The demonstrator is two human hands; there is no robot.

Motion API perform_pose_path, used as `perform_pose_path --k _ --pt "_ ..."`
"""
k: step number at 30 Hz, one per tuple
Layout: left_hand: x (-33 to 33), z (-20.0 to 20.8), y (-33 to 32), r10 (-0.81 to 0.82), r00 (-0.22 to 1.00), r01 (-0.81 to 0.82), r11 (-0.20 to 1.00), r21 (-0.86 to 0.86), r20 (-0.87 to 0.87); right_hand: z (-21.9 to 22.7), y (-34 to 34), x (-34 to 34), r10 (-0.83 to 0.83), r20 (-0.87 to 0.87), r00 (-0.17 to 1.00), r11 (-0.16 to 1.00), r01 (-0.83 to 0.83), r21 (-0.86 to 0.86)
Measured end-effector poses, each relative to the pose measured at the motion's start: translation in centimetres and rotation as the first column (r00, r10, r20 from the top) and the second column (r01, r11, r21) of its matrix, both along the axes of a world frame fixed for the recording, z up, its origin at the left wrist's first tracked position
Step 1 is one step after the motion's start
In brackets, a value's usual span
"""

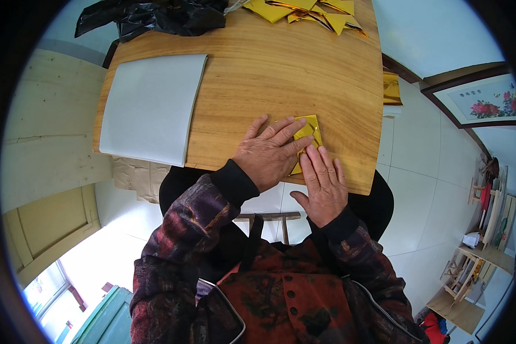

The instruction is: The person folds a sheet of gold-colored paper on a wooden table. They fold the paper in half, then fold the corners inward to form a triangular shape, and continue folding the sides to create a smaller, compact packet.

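A folded piece of shiny gold paper lies flat near the front edge of the wooden table. Over its left part rests my left hand, fingers stretched out and pointing right. From the lower right, my right hand lies with straight fingers on the paper's lower part, its thumb held out to the left. The fingertips of both hands nearly meet on the paper. Much of the gold sheet is hidden under them, so its full shape does not show.
A stack of large white sheets covers the table's left side. Black plastic lies crumpled at the far left. Several folded gold paper pieces sit at the far edge. More gold paper is beside the table's right edge.
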State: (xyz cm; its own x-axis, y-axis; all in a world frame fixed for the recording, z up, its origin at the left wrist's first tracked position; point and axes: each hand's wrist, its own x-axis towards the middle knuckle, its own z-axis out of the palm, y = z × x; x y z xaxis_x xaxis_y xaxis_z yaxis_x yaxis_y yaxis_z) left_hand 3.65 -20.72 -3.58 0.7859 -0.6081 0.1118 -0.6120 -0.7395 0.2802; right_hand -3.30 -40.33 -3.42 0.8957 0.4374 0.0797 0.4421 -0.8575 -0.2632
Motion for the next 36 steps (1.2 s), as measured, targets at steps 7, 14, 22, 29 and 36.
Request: perform_pose_path --k 7,14,22,29,36 --pt "0.1 -0.1 -0.1 0.003 1.000 -0.003 0.999 -0.040 0.004 -0.1 0.1 0.0 -0.010 0.008 1.000 1.000 0.011 -0.014" --pt "0.2 0.5 0.1 -0.025 0.999 0.024 1.000 -0.012 -0.046 0.0 0.2 0.0 0.000 0.004 1.000 1.000 0.000 0.007" --pt "0.2 0.4 0.2 -0.027 0.998 0.025 0.999 -0.019 -0.061 0.0 0.5 -0.1 0.000 -0.005 1.000 0.999 0.000 -0.033" --pt "0.3 0.5 0.2 -0.032 0.996 0.033 0.999 0.008 -0.084 -0.2 1.5 -0.4 -0.043 -0.015 0.999 0.999 0.042 -0.014" --pt "0.3 0.5 0.2 -0.026 0.997 0.027 1.000 0.007 -0.070 0.9 0.9 0.0 -0.035 -0.076 0.996 0.971 0.052 0.235"
